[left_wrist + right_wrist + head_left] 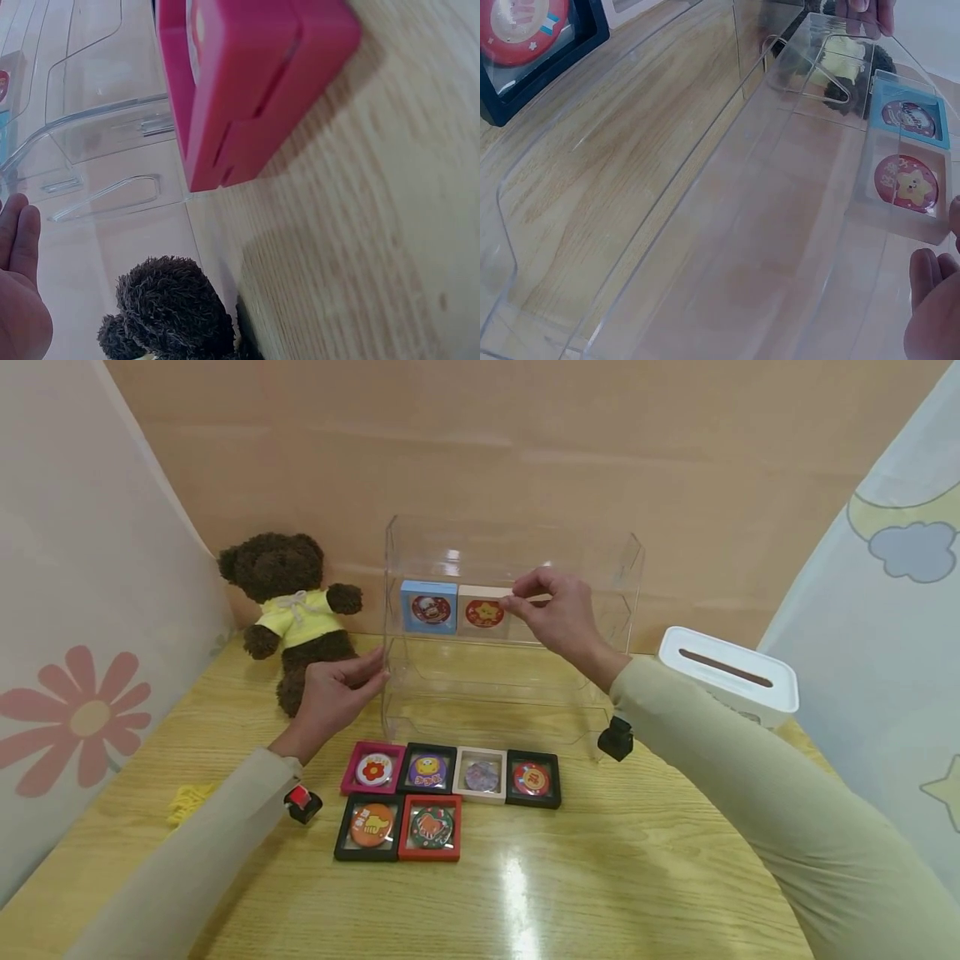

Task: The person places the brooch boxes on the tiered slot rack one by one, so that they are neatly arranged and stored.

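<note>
Setting the beige frame (483,612) on the clear stand's (487,693) upper tier, touching or just beside the blue frame (430,607), looks like the step in hand. The right hand's (558,614) fingers appear to pinch its right edge, though the contact is partly hidden; the left hand's (330,693) nearly straight fingers touch the stand's left side. The next move probably calls for a clean release, before any of the six frames (432,827) on the worktop (600,877).

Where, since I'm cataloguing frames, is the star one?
In the head view, the star frame stands on the clear rack, right of the blue frame, by the right hand.
</note>
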Action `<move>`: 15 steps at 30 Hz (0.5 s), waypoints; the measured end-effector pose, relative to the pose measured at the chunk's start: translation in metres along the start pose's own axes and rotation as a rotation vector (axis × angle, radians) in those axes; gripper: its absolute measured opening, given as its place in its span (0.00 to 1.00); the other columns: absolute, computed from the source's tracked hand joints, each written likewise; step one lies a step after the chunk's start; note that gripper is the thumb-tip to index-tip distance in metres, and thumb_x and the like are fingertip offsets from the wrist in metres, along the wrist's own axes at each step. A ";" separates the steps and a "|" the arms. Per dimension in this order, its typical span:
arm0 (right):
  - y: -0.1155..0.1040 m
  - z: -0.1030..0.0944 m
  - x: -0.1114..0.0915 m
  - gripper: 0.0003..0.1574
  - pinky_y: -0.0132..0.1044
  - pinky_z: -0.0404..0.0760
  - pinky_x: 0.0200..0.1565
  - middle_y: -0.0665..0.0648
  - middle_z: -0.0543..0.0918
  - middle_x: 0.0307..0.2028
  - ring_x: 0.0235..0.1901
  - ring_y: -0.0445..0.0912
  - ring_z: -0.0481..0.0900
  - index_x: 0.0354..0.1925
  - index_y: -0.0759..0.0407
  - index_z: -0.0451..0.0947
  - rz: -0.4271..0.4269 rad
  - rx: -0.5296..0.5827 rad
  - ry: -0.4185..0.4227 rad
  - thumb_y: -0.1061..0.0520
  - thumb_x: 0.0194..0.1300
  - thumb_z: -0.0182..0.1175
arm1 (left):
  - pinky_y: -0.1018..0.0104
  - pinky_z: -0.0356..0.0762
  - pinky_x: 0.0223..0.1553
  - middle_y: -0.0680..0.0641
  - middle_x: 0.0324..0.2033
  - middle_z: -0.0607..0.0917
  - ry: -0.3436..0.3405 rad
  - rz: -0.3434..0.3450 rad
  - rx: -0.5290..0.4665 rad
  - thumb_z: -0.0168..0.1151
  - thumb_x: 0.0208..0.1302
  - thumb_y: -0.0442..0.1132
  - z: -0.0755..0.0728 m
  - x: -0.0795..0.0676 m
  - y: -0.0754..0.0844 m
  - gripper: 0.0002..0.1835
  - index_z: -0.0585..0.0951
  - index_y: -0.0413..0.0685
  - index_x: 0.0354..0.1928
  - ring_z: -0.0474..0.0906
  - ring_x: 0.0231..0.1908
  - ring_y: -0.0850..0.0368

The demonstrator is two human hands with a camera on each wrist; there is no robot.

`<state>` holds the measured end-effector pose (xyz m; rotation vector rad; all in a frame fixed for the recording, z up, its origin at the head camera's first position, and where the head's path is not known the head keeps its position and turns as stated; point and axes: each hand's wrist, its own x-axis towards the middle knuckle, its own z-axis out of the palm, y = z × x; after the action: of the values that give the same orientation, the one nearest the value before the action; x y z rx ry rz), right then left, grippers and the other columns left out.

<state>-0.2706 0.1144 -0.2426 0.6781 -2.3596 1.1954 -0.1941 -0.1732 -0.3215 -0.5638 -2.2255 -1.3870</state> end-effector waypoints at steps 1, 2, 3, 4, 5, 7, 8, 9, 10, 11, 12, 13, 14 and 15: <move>0.000 -0.002 -0.001 0.10 0.34 0.81 0.40 0.55 0.81 0.34 0.35 0.44 0.80 0.34 0.65 0.80 -0.005 -0.005 0.004 0.58 0.58 0.68 | 0.75 0.78 0.37 0.35 0.43 0.82 0.000 0.001 0.001 0.63 0.60 0.24 0.000 0.000 0.000 0.17 0.78 0.28 0.52 0.81 0.42 0.43; 0.000 -0.004 -0.001 0.10 0.34 0.81 0.40 0.55 0.81 0.34 0.35 0.43 0.80 0.34 0.64 0.80 -0.013 -0.013 0.009 0.57 0.59 0.68 | 0.75 0.78 0.37 0.35 0.43 0.82 0.000 0.002 -0.001 0.63 0.60 0.24 0.001 0.000 -0.001 0.17 0.78 0.29 0.52 0.81 0.42 0.44; -0.001 -0.007 -0.002 0.11 0.34 0.81 0.40 0.55 0.82 0.34 0.35 0.43 0.80 0.34 0.64 0.81 -0.017 -0.020 0.014 0.57 0.59 0.68 | 0.76 0.78 0.37 0.35 0.43 0.82 0.000 0.004 -0.001 0.63 0.60 0.25 0.001 0.000 -0.001 0.17 0.78 0.29 0.52 0.81 0.42 0.45; -0.002 -0.009 -0.004 0.11 0.34 0.81 0.40 0.55 0.82 0.34 0.35 0.43 0.79 0.34 0.64 0.81 -0.021 -0.026 0.021 0.56 0.59 0.68 | 0.76 0.78 0.37 0.35 0.43 0.82 0.001 0.004 0.000 0.63 0.60 0.25 0.001 0.000 -0.001 0.17 0.78 0.29 0.52 0.81 0.42 0.45; -0.003 -0.011 -0.005 0.11 0.34 0.81 0.39 0.55 0.82 0.34 0.34 0.43 0.79 0.33 0.64 0.81 -0.029 -0.023 0.028 0.56 0.59 0.68 | 0.77 0.78 0.37 0.35 0.43 0.82 0.001 0.004 0.003 0.63 0.60 0.25 0.001 0.000 -0.001 0.17 0.78 0.29 0.52 0.81 0.42 0.46; -0.006 -0.015 -0.008 0.11 0.33 0.82 0.38 0.55 0.83 0.33 0.33 0.43 0.80 0.32 0.65 0.81 -0.039 -0.004 0.037 0.57 0.59 0.68 | 0.77 0.77 0.37 0.35 0.43 0.82 0.003 0.005 0.004 0.63 0.60 0.25 0.001 0.000 -0.002 0.17 0.78 0.29 0.52 0.81 0.42 0.47; -0.007 -0.017 -0.010 0.10 0.33 0.82 0.38 0.55 0.83 0.33 0.33 0.43 0.80 0.32 0.65 0.81 -0.046 0.004 0.035 0.57 0.59 0.68 | 0.77 0.77 0.37 0.35 0.43 0.82 0.004 0.007 0.004 0.63 0.59 0.25 0.001 -0.001 -0.003 0.18 0.78 0.29 0.52 0.81 0.42 0.48; -0.008 -0.019 -0.012 0.10 0.33 0.82 0.37 0.55 0.83 0.32 0.33 0.42 0.80 0.31 0.65 0.80 -0.053 0.016 0.030 0.58 0.59 0.68 | 0.77 0.77 0.37 0.35 0.43 0.82 0.006 0.005 0.001 0.63 0.59 0.25 0.002 -0.001 -0.005 0.18 0.78 0.29 0.52 0.81 0.42 0.48; -0.009 -0.020 -0.015 0.10 0.33 0.82 0.37 0.55 0.82 0.31 0.32 0.42 0.80 0.30 0.65 0.80 -0.064 0.029 0.025 0.58 0.59 0.68 | 0.77 0.77 0.37 0.36 0.43 0.82 0.009 0.002 0.001 0.63 0.59 0.25 0.002 -0.001 -0.009 0.18 0.78 0.30 0.52 0.81 0.42 0.47; -0.009 -0.021 -0.018 0.10 0.32 0.82 0.36 0.55 0.82 0.31 0.32 0.42 0.80 0.30 0.66 0.80 -0.073 0.045 0.016 0.59 0.59 0.68 | 0.77 0.77 0.37 0.37 0.44 0.82 0.011 -0.002 -0.003 0.64 0.59 0.25 0.002 -0.001 -0.014 0.18 0.78 0.31 0.53 0.81 0.42 0.49; -0.009 -0.022 -0.021 0.09 0.32 0.82 0.35 0.55 0.82 0.30 0.31 0.43 0.80 0.30 0.66 0.80 -0.083 0.054 0.004 0.60 0.59 0.68 | 0.77 0.77 0.37 0.38 0.44 0.82 0.012 -0.007 -0.008 0.64 0.60 0.26 0.002 -0.001 -0.019 0.18 0.79 0.33 0.53 0.81 0.43 0.51; -0.009 -0.023 -0.025 0.09 0.32 0.82 0.34 0.55 0.82 0.30 0.31 0.43 0.80 0.29 0.66 0.80 -0.094 0.059 -0.008 0.60 0.59 0.68 | 0.77 0.77 0.37 0.39 0.44 0.82 0.012 -0.015 -0.013 0.64 0.60 0.27 0.002 -0.001 -0.024 0.18 0.79 0.35 0.53 0.81 0.43 0.53; -0.009 -0.025 -0.029 0.09 0.32 0.82 0.34 0.55 0.82 0.30 0.30 0.43 0.80 0.29 0.66 0.81 -0.100 0.062 -0.020 0.60 0.59 0.68 | 0.77 0.77 0.37 0.40 0.45 0.82 0.009 -0.024 -0.019 0.65 0.60 0.29 0.002 -0.001 -0.029 0.18 0.79 0.37 0.54 0.81 0.43 0.55; -0.009 -0.026 -0.034 0.08 0.32 0.82 0.33 0.55 0.82 0.29 0.30 0.43 0.80 0.29 0.65 0.81 -0.105 0.067 -0.030 0.60 0.59 0.68 | 0.77 0.77 0.37 0.42 0.45 0.82 0.007 -0.032 -0.027 0.65 0.61 0.30 0.003 -0.001 -0.034 0.18 0.79 0.39 0.54 0.81 0.44 0.57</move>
<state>-0.2349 0.1396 -0.2414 0.8371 -2.2859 1.2317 -0.2125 -0.1851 -0.3481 -0.5346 -2.2223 -1.4350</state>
